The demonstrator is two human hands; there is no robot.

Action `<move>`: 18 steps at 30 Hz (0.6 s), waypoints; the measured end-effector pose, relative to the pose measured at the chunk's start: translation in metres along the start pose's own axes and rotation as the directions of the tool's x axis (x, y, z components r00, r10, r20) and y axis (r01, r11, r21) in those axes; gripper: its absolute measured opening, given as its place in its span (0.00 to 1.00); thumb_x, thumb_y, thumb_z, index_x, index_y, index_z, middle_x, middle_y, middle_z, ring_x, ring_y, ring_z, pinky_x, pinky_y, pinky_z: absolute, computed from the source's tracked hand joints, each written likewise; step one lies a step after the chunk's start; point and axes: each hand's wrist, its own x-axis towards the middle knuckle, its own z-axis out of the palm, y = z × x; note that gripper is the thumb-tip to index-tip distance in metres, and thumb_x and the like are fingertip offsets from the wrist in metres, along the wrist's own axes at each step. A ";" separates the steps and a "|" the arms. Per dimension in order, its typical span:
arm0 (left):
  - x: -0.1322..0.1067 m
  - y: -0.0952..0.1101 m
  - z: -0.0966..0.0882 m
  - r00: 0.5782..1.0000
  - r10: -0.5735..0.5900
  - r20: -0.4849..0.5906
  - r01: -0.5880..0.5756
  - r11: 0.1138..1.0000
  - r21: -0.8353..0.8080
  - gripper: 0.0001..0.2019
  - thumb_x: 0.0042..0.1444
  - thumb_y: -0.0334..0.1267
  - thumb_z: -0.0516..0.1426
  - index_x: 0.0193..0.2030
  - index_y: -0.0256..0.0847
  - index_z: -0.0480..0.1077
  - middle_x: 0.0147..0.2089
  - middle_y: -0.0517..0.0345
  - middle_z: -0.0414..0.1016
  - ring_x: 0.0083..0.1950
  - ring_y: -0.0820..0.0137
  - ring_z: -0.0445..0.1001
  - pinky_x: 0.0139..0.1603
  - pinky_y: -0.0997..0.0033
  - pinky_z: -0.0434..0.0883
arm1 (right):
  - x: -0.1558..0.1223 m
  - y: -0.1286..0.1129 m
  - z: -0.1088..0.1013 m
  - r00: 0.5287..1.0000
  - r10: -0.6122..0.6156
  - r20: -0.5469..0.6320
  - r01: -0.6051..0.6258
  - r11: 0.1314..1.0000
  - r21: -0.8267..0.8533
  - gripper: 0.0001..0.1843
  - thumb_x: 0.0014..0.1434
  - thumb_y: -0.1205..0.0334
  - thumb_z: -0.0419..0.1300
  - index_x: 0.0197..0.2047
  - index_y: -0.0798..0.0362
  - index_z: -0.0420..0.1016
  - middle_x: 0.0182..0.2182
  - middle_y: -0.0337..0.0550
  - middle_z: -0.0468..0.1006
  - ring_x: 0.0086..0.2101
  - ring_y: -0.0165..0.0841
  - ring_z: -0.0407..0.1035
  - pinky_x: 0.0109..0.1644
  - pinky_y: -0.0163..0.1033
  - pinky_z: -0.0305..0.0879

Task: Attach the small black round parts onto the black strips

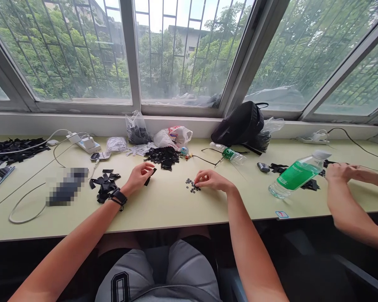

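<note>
My left hand [140,175] pinches a short black strip [150,177] that looks like fabric, held just above the table. A black band circles that wrist. Over a small group of dark round pieces [189,186] with lighter centres, my right hand [210,180] has its fingertips pressed together. Whatever those fingertips may hold is hidden. Left of my left hand lies a loose heap of similar black strips [104,186]. A larger heap of black pieces [164,157] sits beyond both hands.
A water bottle [297,174] stands tilted at the right, near a co-worker's hands [342,172]. Another bottle [228,153] lies near glasses [219,161]. Plastic bags [173,136] and a black bag [239,126] line the window side. Cables [27,221] run across the left.
</note>
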 end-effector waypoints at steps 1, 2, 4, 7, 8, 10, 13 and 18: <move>0.000 0.001 0.000 1.000 -0.001 -0.002 0.001 1.000 -0.004 0.20 0.56 0.53 0.65 0.48 0.40 0.78 0.40 0.51 0.80 0.30 0.70 0.74 0.28 0.73 0.67 | 0.001 0.000 0.001 1.000 -0.005 -0.006 0.004 1.000 -0.012 0.22 0.50 0.42 0.73 0.36 0.53 0.86 0.40 0.48 0.80 0.32 0.33 0.68 0.40 0.41 0.66; 0.000 0.001 0.001 1.000 -0.002 -0.004 0.002 1.000 -0.010 0.21 0.56 0.54 0.66 0.48 0.40 0.78 0.40 0.51 0.80 0.30 0.70 0.74 0.28 0.73 0.67 | 0.002 0.000 0.002 1.000 -0.008 -0.016 0.008 0.999 -0.033 0.21 0.51 0.42 0.72 0.36 0.53 0.86 0.40 0.47 0.80 0.32 0.33 0.68 0.40 0.41 0.66; -0.001 0.003 0.001 1.000 -0.008 -0.010 0.008 1.000 -0.029 0.21 0.55 0.55 0.66 0.47 0.40 0.78 0.39 0.52 0.80 0.30 0.70 0.74 0.27 0.73 0.67 | 0.003 0.001 0.003 0.999 -0.011 -0.048 0.006 0.996 -0.086 0.20 0.54 0.43 0.70 0.36 0.52 0.85 0.38 0.46 0.79 0.33 0.34 0.67 0.40 0.41 0.65; -0.001 0.004 0.001 0.999 -0.028 -0.025 0.026 0.997 -0.068 0.22 0.53 0.56 0.67 0.44 0.40 0.77 0.37 0.52 0.80 0.28 0.71 0.73 0.25 0.73 0.65 | 0.004 0.002 0.003 0.996 -0.010 -0.083 -0.001 0.993 -0.121 0.19 0.57 0.43 0.68 0.37 0.52 0.84 0.37 0.45 0.79 0.33 0.34 0.66 0.39 0.39 0.64; -0.001 0.004 0.001 0.999 -0.033 -0.030 0.030 0.996 -0.078 0.21 0.53 0.56 0.67 0.43 0.40 0.76 0.37 0.52 0.79 0.28 0.71 0.72 0.25 0.74 0.65 | 0.004 0.002 0.003 0.997 -0.010 -0.081 0.000 0.993 -0.118 0.19 0.56 0.44 0.68 0.37 0.52 0.84 0.38 0.45 0.79 0.33 0.34 0.66 0.38 0.39 0.64; -0.001 0.003 0.001 0.999 -0.032 -0.036 0.029 0.996 -0.081 0.20 0.53 0.55 0.67 0.41 0.40 0.75 0.36 0.53 0.79 0.28 0.71 0.72 0.25 0.74 0.66 | 0.004 0.003 0.003 0.998 -0.012 -0.059 0.006 0.994 -0.111 0.19 0.56 0.45 0.69 0.39 0.53 0.84 0.39 0.46 0.80 0.33 0.34 0.67 0.38 0.39 0.64; -0.001 0.002 0.001 0.999 -0.021 -0.048 0.017 0.996 -0.083 0.18 0.54 0.52 0.67 0.41 0.40 0.74 0.36 0.53 0.78 0.31 0.69 0.75 0.30 0.71 0.71 | 0.004 0.003 0.004 0.999 -0.010 -0.036 0.006 0.994 -0.114 0.18 0.56 0.46 0.69 0.40 0.53 0.85 0.41 0.48 0.80 0.34 0.34 0.69 0.39 0.39 0.65; 0.000 0.004 0.000 0.996 -0.023 -0.087 0.014 0.995 -0.103 0.14 0.55 0.48 0.65 0.41 0.40 0.75 0.38 0.53 0.78 0.40 0.64 0.79 0.42 0.64 0.76 | 0.006 0.004 0.006 0.998 -0.017 -0.061 0.008 0.990 -0.140 0.18 0.57 0.45 0.67 0.38 0.53 0.85 0.40 0.46 0.80 0.35 0.34 0.68 0.40 0.40 0.65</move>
